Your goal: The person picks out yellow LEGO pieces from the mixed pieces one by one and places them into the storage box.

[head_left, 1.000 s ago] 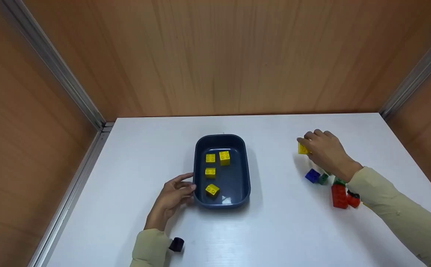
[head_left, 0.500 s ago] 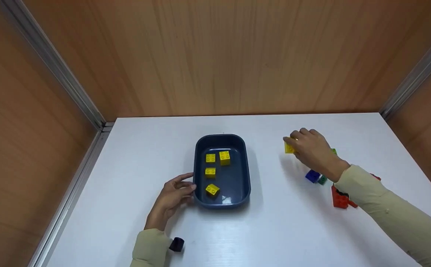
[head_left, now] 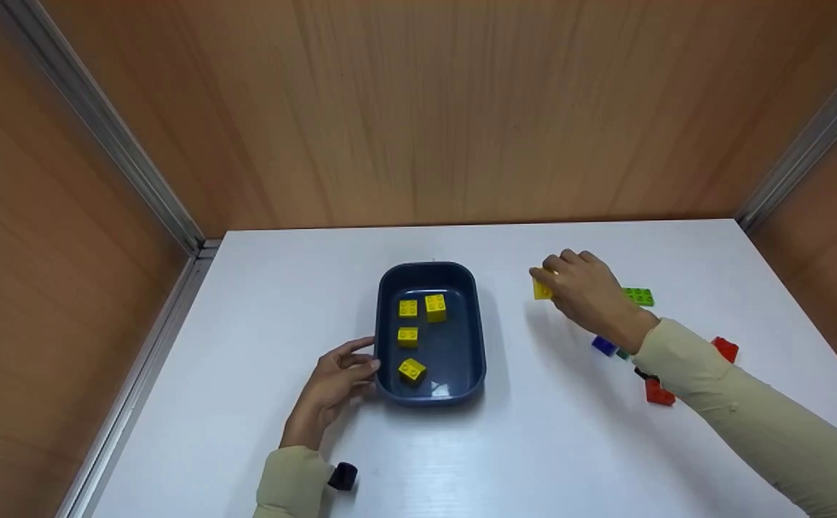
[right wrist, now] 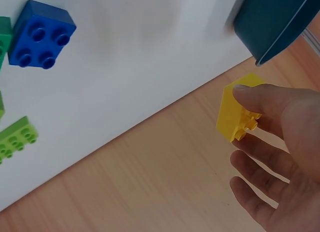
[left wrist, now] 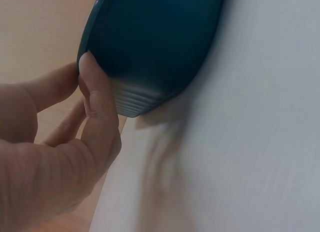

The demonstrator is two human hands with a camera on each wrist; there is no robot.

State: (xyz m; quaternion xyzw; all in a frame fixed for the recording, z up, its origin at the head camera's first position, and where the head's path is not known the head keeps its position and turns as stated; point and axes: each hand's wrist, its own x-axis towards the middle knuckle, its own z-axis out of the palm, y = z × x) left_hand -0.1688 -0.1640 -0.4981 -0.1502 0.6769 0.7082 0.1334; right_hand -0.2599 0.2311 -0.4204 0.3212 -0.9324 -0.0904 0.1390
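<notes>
In the head view my left hand (head_left: 335, 381) rests its thumb and fingertips against the left rim of a dark blue tray (head_left: 461, 385). The left wrist view has the same fingers (left wrist: 97, 99) at the tray's edge. Four-sided yellow bricks lie in the tray, among them a near one (head_left: 412, 370) and a taller one (head_left: 435, 308). Right of the tray, my right hand (head_left: 585, 291) pinches another yellow toy brick (head_left: 542, 289) above the table. The right wrist view shows the thumb and index finger on this brick (right wrist: 230, 112), its studs toward the palm, the other fingers spread.
Under and beside my right forearm are a blue brick (head_left: 604, 345), a light green brick (head_left: 638, 296) and red pieces (head_left: 725, 350), partly hidden. A small black object (head_left: 343, 476) lies by my left sleeve. Wooden panels (head_left: 418, 115) bound the white table (head_left: 303, 280).
My right hand has moved left toward the tray with the yellow brick, uncovering the light green brick and a red piece. The left hand and the tray have stayed in place.
</notes>
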